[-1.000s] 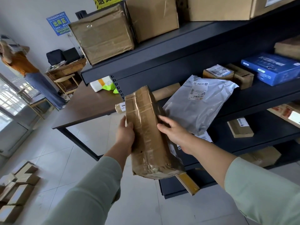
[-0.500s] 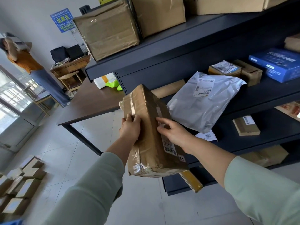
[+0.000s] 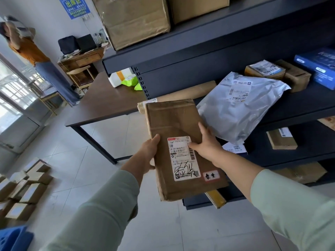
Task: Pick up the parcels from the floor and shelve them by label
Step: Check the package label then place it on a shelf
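Note:
I hold a flat brown taped parcel in front of the dark shelf unit, its white shipping label facing me. My left hand grips the parcel's left edge. My right hand holds its right side, thumb on the label. A grey plastic mailer and a brown tube lie on the middle shelf just beyond the parcel. Several small boxes lie on the floor at the lower left.
A brown table stands left of the shelves. Large cartons fill the top shelf; small boxes and a blue box sit on other shelves. A person stands at the far left by a desk. A blue crate is bottom left.
I have turned the parcel over from its edge to its flat face, so its label now faces me. Both hands shifted their hold on its sides.

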